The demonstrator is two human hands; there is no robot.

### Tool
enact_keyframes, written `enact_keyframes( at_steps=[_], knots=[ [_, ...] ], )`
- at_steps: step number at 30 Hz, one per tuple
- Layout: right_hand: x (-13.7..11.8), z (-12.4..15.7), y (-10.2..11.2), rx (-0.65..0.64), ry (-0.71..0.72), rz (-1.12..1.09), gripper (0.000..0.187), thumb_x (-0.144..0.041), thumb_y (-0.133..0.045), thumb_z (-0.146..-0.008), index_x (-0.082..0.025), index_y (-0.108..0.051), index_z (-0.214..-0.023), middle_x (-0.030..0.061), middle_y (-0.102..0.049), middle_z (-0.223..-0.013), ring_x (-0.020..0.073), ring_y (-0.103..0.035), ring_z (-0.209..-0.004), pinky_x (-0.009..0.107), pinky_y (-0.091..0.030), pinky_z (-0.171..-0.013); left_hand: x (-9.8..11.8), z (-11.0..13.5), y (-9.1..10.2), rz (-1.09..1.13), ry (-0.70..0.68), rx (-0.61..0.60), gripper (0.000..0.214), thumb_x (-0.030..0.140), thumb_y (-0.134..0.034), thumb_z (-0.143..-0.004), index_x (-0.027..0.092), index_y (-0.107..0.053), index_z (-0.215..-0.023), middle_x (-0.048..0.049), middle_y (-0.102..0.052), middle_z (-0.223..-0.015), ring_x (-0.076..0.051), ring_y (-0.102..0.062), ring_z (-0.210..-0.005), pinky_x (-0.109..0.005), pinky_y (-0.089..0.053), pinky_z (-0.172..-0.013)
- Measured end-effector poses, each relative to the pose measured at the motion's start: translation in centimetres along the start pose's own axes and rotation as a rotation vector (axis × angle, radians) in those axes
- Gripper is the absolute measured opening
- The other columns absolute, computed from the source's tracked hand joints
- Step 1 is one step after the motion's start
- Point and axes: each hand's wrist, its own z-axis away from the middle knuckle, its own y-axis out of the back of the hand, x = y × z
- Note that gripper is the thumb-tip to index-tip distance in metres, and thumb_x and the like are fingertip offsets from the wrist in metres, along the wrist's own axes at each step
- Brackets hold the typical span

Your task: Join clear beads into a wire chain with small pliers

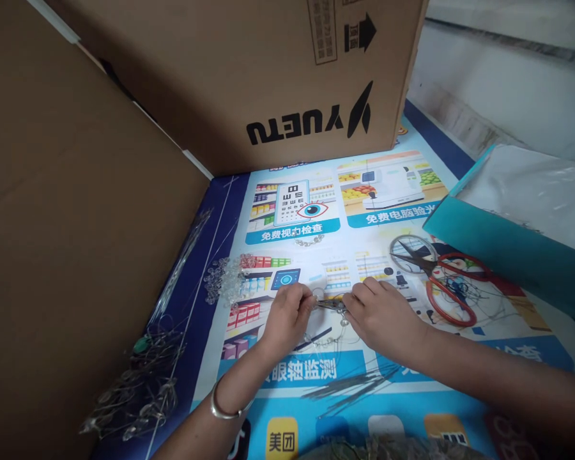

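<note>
Blurred material (388,451) is seen at the bottom edge. Beyond it, thin wires (349,382) are spread on a printed sheet (263,409). Beaded wire (344,324) is laid below pliers (334,305) gripped by the right hand (381,313); the left hand (290,313) is pinched at their tips, its hold unclear. Scissors (431,265) and clear beads (226,281) are placed farther off, before cardboard (249,76).

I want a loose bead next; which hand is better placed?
Probably the left hand: it is nearer the beads, piled on its side, though its fingers are at the tips of the pliers. The right hand is farther off, gripping the pliers.
</note>
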Motion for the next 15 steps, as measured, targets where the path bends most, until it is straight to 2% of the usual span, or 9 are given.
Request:
enact_keyframes(
  at_steps=[6, 15],
  knots=[
    [-0.11, -0.23, 0.2, -0.01, -0.014, -0.031, 0.019, -0.027, -0.047, -0.087, -0.015, -0.059, -0.095, 0.0084, -0.054, -0.085, 0.0236, -0.043, -0.086, 0.034, -0.029, -0.07, 0.4, -0.32, -0.21, -0.061, 0.019, 0.011, 0.013, 0.024, -0.041, -0.088, 0.019, -0.044, -0.076, -0.0013, -0.052, -0.072, -0.017, -0.048, -0.074, -0.029, -0.037, -0.066],
    [-0.13, -0.47, 0.43, 0.0, 0.014, 0.012, 0.016, -0.023, -0.046, -0.087, -0.015, -0.059, -0.092, 0.0087, -0.054, -0.083, 0.0233, -0.043, -0.084, 0.034, -0.028, -0.066, 0.64, -0.27, -0.26, -0.036, 0.07, 0.022, 0.017, 0.028, -0.041, -0.089, 0.019, -0.043, -0.074, -0.0003, -0.05, -0.07, -0.016, -0.047, -0.071, -0.027, -0.037, -0.064]
  ],
)
